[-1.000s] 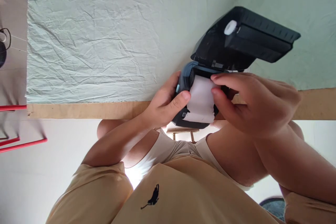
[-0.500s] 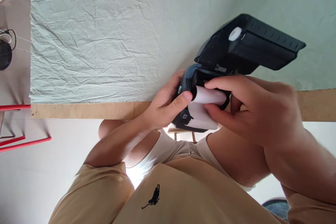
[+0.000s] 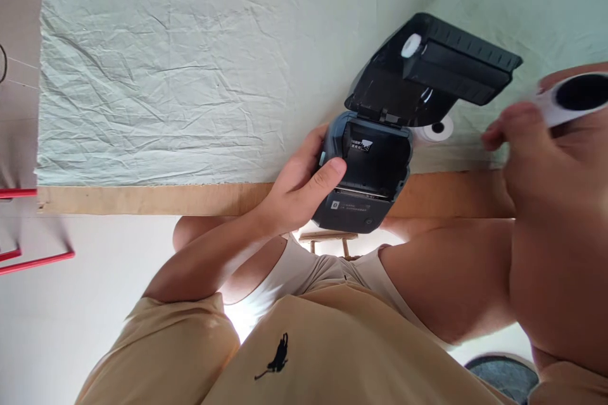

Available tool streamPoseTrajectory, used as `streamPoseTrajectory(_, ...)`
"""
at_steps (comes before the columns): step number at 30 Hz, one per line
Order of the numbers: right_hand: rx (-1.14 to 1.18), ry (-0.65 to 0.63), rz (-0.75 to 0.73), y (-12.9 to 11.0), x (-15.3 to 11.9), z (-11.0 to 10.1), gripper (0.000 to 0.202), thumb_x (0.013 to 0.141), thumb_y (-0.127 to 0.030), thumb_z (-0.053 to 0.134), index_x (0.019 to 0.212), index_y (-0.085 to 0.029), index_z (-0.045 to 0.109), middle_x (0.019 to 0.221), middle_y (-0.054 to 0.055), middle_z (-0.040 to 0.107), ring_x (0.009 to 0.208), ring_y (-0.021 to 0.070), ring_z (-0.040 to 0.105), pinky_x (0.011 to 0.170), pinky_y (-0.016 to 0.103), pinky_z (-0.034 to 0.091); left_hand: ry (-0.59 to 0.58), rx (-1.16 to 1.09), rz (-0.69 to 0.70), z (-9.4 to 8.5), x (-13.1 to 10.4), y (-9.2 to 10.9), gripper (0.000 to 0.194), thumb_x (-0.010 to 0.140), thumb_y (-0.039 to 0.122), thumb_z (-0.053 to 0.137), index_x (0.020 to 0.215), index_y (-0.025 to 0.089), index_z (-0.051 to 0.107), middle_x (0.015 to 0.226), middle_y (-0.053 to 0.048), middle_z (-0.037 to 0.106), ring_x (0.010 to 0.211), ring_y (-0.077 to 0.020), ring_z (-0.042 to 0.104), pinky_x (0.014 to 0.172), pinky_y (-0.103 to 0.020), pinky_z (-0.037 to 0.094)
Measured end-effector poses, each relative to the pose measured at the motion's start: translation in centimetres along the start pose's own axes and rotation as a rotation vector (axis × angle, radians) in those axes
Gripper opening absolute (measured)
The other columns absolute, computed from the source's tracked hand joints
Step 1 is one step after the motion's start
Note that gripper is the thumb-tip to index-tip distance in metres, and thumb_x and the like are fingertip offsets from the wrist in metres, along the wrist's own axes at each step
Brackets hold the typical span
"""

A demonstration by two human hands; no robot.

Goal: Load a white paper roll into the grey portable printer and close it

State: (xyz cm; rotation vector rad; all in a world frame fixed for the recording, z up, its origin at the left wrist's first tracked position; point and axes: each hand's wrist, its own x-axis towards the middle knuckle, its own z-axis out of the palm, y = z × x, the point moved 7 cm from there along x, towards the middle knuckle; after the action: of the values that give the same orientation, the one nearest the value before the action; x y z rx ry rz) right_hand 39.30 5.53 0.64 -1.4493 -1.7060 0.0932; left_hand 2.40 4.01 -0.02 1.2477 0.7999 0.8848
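Observation:
My left hand grips the left side of a black portable label printer, its thumb over the rim. The printer's lid is swung up, with a white wheel on its inside, and the paper bay lies bare with a small sticker at its back. Off to the right, my right hand is closed around a white paper roll with a dark core, apart from the printer. Motion blurs this hand a little. A second white roll rests on the cloth behind the printer's right edge.
A pale green, wrinkled cloth covers the table, whose wooden front edge runs below it. Red bars stand at the left. Beneath the printer shows a wooden stool; a dark round object is at the lower right.
The paper roll has come out of the printer's bay and moved right in my right hand. My left hand still holds the printer. The roll on the cloth has come into view.

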Motion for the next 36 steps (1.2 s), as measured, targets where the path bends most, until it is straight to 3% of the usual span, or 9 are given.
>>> streamPoseTrajectory(3,-0.197,-0.011,-0.030,0.3,-0.3,0.6,0.054,0.105,-0.083,0.089,0.095,-0.032,0.075,0.087,0.004,0.076,0.090,0.0312,0.082,0.077,0.049,0.059,0.023,-0.006,-0.017,-0.1,0.1,0.0,0.087,0.109,0.096,0.081,0.161,0.027,0.079,0.164,-0.016,0.089,0.162,-0.0431,0.081,0.141,-0.058,0.067)
streamPoseTrajectory(6,-0.234,-0.077,0.016,0.7,-0.6,0.7,0.057,0.107,-0.082,0.091,0.132,-0.032,0.083,0.124,0.009,0.092,0.118,0.0349,0.089,0.096,0.053,0.066,0.035,-0.003,-0.024,-0.2,0.2,0.0,0.087,0.106,0.098,0.083,0.158,0.028,0.080,0.161,-0.016,0.089,0.162,-0.0435,0.081,0.140,-0.059,0.068)
streamPoseTrajectory(10,-0.251,-0.206,0.071,1.1,-0.6,1.2,0.067,0.110,-0.069,0.096,0.164,-0.035,0.072,0.138,0.008,0.092,0.108,0.0284,0.087,0.095,0.050,0.064,0.036,-0.005,-0.046,-0.1,0.2,0.0,0.087,0.107,0.097,0.082,0.160,0.029,0.078,0.157,-0.014,0.091,0.155,-0.0425,0.084,0.129,-0.056,0.073)
streamPoseTrajectory(14,-0.180,0.022,-0.212,-3.3,-0.5,0.1,0.073,0.107,-0.068,0.097,0.167,-0.036,0.072,0.149,0.013,0.088,0.139,0.0422,0.086,0.115,0.062,0.067,0.052,-0.012,-0.030,0.1,0.1,0.4,0.078,0.110,0.093,0.083,0.155,0.029,0.081,0.156,-0.013,0.091,0.157,-0.0431,0.084,0.134,-0.058,0.072)
streamPoseTrajectory(18,-0.053,0.163,-0.335,-9.2,-2.1,0.7,0.049,0.113,-0.063,0.082,0.157,-0.040,0.076,0.121,0.008,0.083,0.097,0.0311,0.081,0.077,0.049,0.067,0.070,-0.005,-0.027,-0.1,0.0,0.2,0.079,0.108,0.094,0.083,0.155,0.031,0.082,0.158,-0.012,0.092,0.163,-0.0431,0.082,0.141,-0.059,0.068)
streamPoseTrajectory(21,-0.020,-0.022,-0.238,-11.4,-2.5,3.5,0.064,0.115,-0.050,0.076,0.175,-0.033,0.060,0.146,0.014,0.078,0.119,0.0315,0.086,0.083,0.047,0.074,0.043,-0.018,-0.008,-0.2,0.0,-0.1,0.079,0.110,0.092,0.082,0.158,0.029,0.080,0.157,-0.013,0.093,0.153,-0.0421,0.087,0.131,-0.057,0.073)
streamPoseTrajectory(26,-0.065,-0.176,-0.194,-11.1,-1.8,5.0,0.058,0.116,-0.031,0.081,0.169,-0.032,0.057,0.125,0.006,0.083,0.108,0.0258,0.086,0.088,0.041,0.074,-0.002,-0.043,0.046,-0.2,-0.1,-0.1,0.069,0.117,0.084,0.078,0.159,0.029,0.078,0.156,-0.012,0.094,0.144,-0.0388,0.092,0.120,-0.053,0.078)
streamPoseTrajectory(33,0.119,-0.407,-0.126,-11.1,-1.6,4.7,0.061,0.101,-0.015,0.073,0.157,-0.034,0.061,0.133,0.004,0.090,0.098,0.0240,0.086,0.079,0.039,0.070,0.000,0.012,0.049,-0.2,-0.1,-0.1,0.076,0.118,0.087,0.074,0.165,0.028,0.075,0.173,-0.013,0.087,0.163,-0.0410,0.082,0.142,-0.058,0.068)
streamPoseTrajectory(36,0.071,-0.354,-0.199,-11.9,-1.7,4.5,0.042,0.106,-0.022,0.077,0.146,-0.033,0.072,0.126,0.007,0.086,0.107,0.0290,0.086,0.084,0.044,0.072,0.000,0.018,0.032,-0.2,-0.1,-0.3,0.078,0.116,0.090,0.073,0.166,0.029,0.075,0.172,-0.013,0.087,0.162,-0.0410,0.083,0.141,-0.058,0.069)
